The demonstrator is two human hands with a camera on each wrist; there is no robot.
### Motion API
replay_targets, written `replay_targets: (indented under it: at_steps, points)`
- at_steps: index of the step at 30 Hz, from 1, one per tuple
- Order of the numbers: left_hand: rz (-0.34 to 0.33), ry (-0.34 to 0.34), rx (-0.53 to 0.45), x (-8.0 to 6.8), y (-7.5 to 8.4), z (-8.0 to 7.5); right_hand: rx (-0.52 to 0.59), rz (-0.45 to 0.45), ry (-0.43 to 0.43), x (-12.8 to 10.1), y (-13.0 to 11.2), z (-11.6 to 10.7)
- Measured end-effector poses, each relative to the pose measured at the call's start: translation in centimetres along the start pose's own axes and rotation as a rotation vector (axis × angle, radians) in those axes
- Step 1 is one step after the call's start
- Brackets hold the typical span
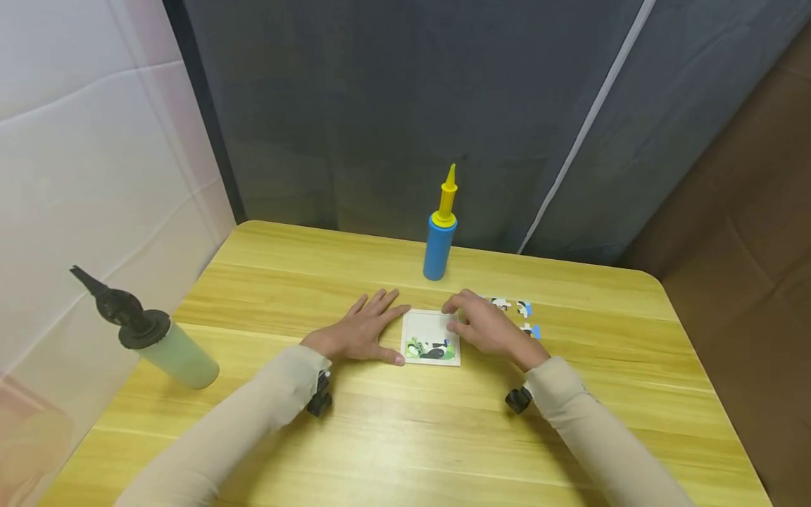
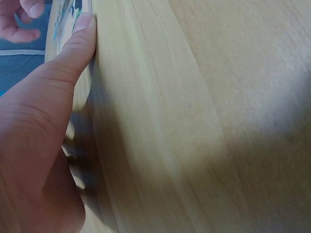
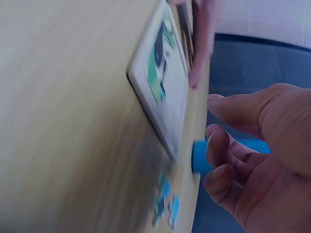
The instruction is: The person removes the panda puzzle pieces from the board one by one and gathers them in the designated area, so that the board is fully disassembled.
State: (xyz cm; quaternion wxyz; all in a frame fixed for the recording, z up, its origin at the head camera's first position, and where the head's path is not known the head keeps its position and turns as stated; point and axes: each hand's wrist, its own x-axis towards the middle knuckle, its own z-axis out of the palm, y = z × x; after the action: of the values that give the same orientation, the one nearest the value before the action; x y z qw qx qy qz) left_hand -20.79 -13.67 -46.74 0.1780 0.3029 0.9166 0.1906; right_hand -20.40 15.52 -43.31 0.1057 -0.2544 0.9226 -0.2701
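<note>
A small white square puzzle tray (image 1: pixel 427 324) lies on the table, with joined puzzle pieces (image 1: pixel 436 351) showing a black, white and green picture along its near side. My left hand (image 1: pixel 361 334) is spread flat at the tray's left, its thumb (image 2: pixel 83 36) touching the near left corner. Over the tray's right edge is my right hand (image 1: pixel 488 331), fingers bent, thumb apart from them; in the right wrist view nothing shows between its fingers (image 3: pixel 218 145). Several loose puzzle pieces (image 1: pixel 524 308) lie beyond and right of this hand, some partly hidden by it.
A blue hand pump (image 1: pixel 438 250) with a yellow nozzle stands behind the tray. At the left stands a pale green pump bottle (image 1: pixel 180 359) with a black top. The wooden table (image 1: pixel 393 436) ends at a dark curtain (image 1: pixel 380 120).
</note>
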Motion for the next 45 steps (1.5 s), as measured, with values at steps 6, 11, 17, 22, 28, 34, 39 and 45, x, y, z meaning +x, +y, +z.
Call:
replay_targets:
  at_steps: [6, 11, 17, 22, 28, 34, 39, 45]
  points:
    - [0.002, 0.002, 0.013, 0.1, 0.0, 0.0, -0.090, -0.023, -0.100, 1.5, -2.1, 1.5]
    - [0.005, -0.005, 0.013, 0.0, 0.1, 0.0, -0.137, -0.052, -0.160, 2.2, -3.3, 2.5]
    - [0.009, -0.012, 0.005, -0.1, 0.1, -0.1, -0.121, -0.023, -0.198, 2.3, -3.8, 3.2]
    - [0.006, -0.005, 0.006, 0.0, 0.0, 0.0, -0.166, -0.036, -0.227, 2.2, -4.2, 3.3]
    - [-0.002, -0.008, 0.018, 0.1, -0.1, 0.1, -0.176, -0.031, -0.241, 2.4, -4.5, 3.5]
    - [0.001, -0.010, 0.014, 0.0, -0.1, 0.1, -0.111, 0.002, -0.232, 2.5, -4.5, 3.6]
    - [0.004, -0.008, 0.013, 0.0, 0.0, 0.1, -0.034, -0.006, -0.229, 2.6, -4.4, 3.7]
    - [0.007, -0.006, 0.012, -0.1, 0.0, 0.0, -0.011, -0.050, -0.229, 2.6, -4.3, 3.9]
